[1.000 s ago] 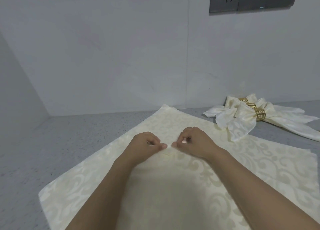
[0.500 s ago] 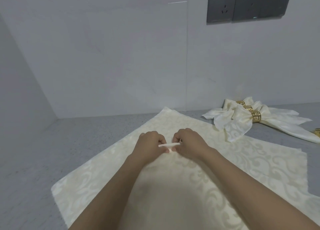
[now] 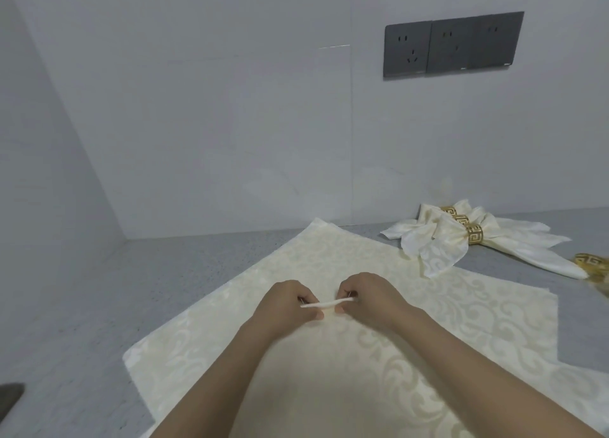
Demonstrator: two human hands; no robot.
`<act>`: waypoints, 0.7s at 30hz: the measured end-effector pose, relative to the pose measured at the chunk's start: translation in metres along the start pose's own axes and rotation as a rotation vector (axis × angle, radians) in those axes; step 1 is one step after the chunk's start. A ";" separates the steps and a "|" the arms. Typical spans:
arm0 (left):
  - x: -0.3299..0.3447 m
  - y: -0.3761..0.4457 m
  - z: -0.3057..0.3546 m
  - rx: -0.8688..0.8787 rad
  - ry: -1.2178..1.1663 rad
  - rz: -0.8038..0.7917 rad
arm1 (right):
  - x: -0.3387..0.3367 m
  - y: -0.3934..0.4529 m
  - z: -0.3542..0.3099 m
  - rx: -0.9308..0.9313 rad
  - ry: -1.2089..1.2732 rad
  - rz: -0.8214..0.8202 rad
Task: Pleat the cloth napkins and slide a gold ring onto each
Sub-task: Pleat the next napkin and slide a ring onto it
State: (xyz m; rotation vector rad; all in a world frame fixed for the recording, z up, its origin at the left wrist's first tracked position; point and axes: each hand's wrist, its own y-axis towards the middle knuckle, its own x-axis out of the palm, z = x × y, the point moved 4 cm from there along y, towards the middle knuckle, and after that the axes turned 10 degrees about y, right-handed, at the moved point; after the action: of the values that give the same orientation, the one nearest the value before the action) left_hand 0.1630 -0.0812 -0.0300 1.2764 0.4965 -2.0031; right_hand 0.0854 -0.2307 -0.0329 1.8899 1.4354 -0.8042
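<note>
Cream damask napkin point(image 3: 379, 355), flat on tabletop point(image 3: 197, 266); left hand point(image 3: 286, 302) and right hand point(image 3: 372, 297) fingers each pinching one raised fold point(image 3: 326, 304) between them. Ringed napkins point(image 3: 454, 240) beyond right fingers.

Two bare forearms, no sleeves anywhere along the visible length, nothing worn at either wrist. No watch, bracelet or ring on the left hand point(image 3: 286, 302) or the right hand point(image 3: 371, 297). No gloves. Short, unpainted-looking nails on the few fingertips point(image 3: 318, 315) in sight. Left forearm point(image 3: 211, 381) slim and smooth; right forearm point(image 3: 478, 368) the same, without tattoos, bandages or tape.
</note>
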 end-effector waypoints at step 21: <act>0.010 -0.013 -0.005 -0.038 0.105 0.278 | 0.011 -0.009 0.016 0.001 -0.088 0.186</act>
State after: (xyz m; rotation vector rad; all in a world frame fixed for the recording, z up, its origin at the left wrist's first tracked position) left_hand 0.1540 -0.0730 -0.0414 1.3522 0.3813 -1.6964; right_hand 0.0771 -0.2351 -0.0526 1.9307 1.1862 -0.7882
